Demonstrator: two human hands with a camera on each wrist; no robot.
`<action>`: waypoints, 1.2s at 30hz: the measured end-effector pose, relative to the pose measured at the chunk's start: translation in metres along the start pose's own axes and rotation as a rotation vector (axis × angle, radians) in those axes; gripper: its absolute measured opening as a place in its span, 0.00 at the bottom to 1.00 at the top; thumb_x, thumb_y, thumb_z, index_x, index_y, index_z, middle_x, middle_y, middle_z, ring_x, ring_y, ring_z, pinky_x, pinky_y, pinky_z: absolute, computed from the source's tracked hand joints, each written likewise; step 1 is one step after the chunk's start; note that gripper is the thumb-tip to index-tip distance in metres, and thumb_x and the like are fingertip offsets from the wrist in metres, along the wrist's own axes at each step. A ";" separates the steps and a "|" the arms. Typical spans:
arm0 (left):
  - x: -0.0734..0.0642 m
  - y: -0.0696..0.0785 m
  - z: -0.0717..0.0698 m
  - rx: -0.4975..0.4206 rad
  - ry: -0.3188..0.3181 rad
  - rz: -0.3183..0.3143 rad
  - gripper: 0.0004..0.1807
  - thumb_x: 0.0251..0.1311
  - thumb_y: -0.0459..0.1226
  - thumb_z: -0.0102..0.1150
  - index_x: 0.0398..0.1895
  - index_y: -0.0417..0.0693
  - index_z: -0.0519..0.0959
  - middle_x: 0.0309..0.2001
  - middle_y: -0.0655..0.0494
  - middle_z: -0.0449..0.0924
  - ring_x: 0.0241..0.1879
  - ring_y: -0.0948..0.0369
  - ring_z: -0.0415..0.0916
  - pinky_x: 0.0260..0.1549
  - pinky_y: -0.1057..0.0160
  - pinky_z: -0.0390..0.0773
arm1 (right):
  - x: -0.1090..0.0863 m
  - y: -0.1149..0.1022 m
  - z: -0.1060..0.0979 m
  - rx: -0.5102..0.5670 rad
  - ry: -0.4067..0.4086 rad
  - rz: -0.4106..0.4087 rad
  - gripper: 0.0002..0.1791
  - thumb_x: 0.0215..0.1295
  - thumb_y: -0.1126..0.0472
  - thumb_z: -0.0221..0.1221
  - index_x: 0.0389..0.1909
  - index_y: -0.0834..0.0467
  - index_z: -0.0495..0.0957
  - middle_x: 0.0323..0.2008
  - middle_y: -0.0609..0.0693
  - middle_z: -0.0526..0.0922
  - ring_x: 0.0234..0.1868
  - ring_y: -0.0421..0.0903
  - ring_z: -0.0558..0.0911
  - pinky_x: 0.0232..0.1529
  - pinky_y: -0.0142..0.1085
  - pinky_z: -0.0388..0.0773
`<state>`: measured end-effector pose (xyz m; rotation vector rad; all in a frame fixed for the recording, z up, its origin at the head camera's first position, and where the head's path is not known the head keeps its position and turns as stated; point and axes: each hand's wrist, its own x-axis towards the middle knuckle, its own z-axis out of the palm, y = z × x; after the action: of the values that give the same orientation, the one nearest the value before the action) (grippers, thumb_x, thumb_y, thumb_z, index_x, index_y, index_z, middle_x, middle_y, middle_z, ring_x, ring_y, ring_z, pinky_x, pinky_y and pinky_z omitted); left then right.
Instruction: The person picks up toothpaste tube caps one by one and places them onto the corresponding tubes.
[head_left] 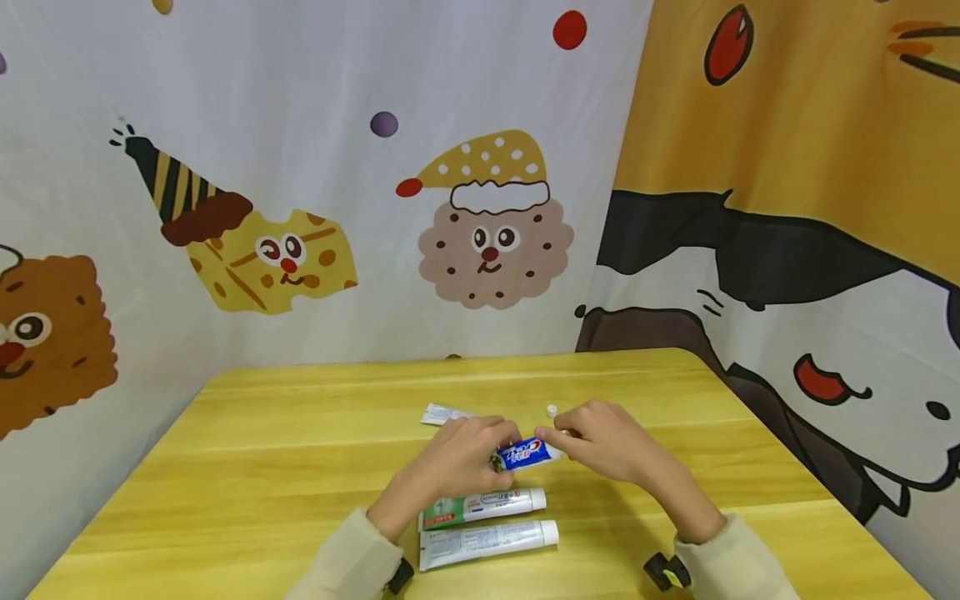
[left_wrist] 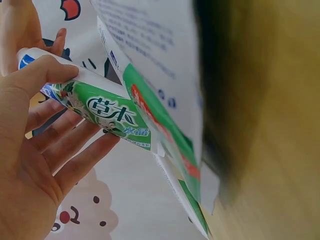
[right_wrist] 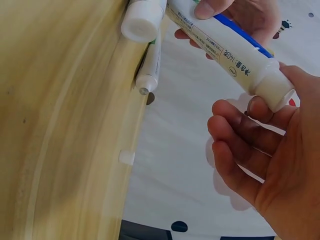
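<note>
A blue, green and white toothpaste tube (head_left: 525,452) is held above the table by both hands. My left hand (head_left: 468,454) grips its body, thumb on one face and fingers behind, as the left wrist view shows. At its other end, my right hand (head_left: 600,437) pinches the tube's white cap (right_wrist: 274,90) between thumb and forefinger. Behind the left hand lies a smaller toothpaste tube (head_left: 442,414), whose bare nozzle (right_wrist: 144,91) shows in the right wrist view. A small white cap (head_left: 552,411) sits on the table beyond the right hand.
Two more toothpaste tubes lie side by side nearer me: a green and white one (head_left: 498,506) and a mostly white one (head_left: 487,543), both capped. They rest on the yellow wood-grain table (head_left: 262,475). A cartoon-printed curtain (head_left: 337,83) hangs behind it.
</note>
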<state>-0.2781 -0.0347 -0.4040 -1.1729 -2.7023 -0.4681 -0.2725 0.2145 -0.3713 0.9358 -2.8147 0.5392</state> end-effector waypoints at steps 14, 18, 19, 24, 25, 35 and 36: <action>0.004 0.003 -0.005 0.005 -0.026 0.013 0.19 0.54 0.45 0.71 0.50 0.56 0.82 0.39 0.67 0.82 0.25 0.73 0.69 0.22 0.74 0.69 | 0.000 0.000 -0.003 0.023 0.000 -0.024 0.32 0.79 0.43 0.51 0.09 0.44 0.64 0.10 0.31 0.64 0.12 0.30 0.63 0.19 0.28 0.64; 0.003 0.003 -0.004 0.001 -0.032 0.000 0.19 0.54 0.45 0.71 0.50 0.56 0.82 0.38 0.67 0.82 0.25 0.73 0.69 0.22 0.74 0.69 | 0.000 -0.001 -0.001 0.029 -0.027 -0.003 0.33 0.79 0.41 0.50 0.09 0.45 0.67 0.10 0.30 0.69 0.13 0.30 0.69 0.20 0.29 0.68; 0.002 0.003 -0.004 0.000 -0.032 -0.002 0.19 0.54 0.45 0.71 0.50 0.56 0.82 0.38 0.67 0.82 0.25 0.73 0.70 0.23 0.74 0.70 | 0.000 0.000 -0.001 0.027 -0.034 0.004 0.33 0.79 0.41 0.50 0.09 0.45 0.68 0.10 0.30 0.70 0.14 0.30 0.70 0.21 0.29 0.68; 0.000 0.002 -0.002 -0.017 -0.028 -0.020 0.19 0.53 0.45 0.71 0.49 0.56 0.82 0.37 0.68 0.82 0.25 0.73 0.70 0.23 0.74 0.70 | 0.000 0.000 0.002 0.027 -0.040 0.028 0.31 0.79 0.38 0.48 0.12 0.42 0.72 0.12 0.31 0.74 0.16 0.30 0.73 0.23 0.30 0.70; 0.000 0.001 -0.001 -0.025 -0.022 -0.023 0.18 0.53 0.45 0.72 0.48 0.56 0.82 0.37 0.68 0.81 0.25 0.73 0.70 0.23 0.74 0.70 | 0.000 -0.001 0.003 0.028 -0.033 0.032 0.30 0.79 0.38 0.48 0.13 0.41 0.73 0.13 0.31 0.74 0.16 0.30 0.73 0.24 0.30 0.70; 0.001 0.000 0.001 -0.051 0.028 -0.021 0.17 0.52 0.45 0.72 0.46 0.58 0.82 0.36 0.69 0.81 0.25 0.73 0.69 0.22 0.73 0.69 | 0.002 -0.001 0.005 -0.015 0.094 0.019 0.30 0.78 0.42 0.53 0.11 0.43 0.64 0.11 0.33 0.64 0.13 0.31 0.61 0.19 0.28 0.58; 0.001 0.000 0.001 -0.050 0.026 -0.020 0.17 0.52 0.45 0.72 0.46 0.57 0.82 0.37 0.68 0.81 0.25 0.73 0.69 0.22 0.73 0.70 | 0.002 -0.001 0.005 -0.023 0.098 0.020 0.31 0.78 0.43 0.53 0.10 0.43 0.63 0.10 0.33 0.62 0.13 0.32 0.60 0.18 0.28 0.56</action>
<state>-0.2788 -0.0334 -0.4047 -1.1446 -2.6972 -0.5528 -0.2737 0.2112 -0.3752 0.8534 -2.7394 0.5385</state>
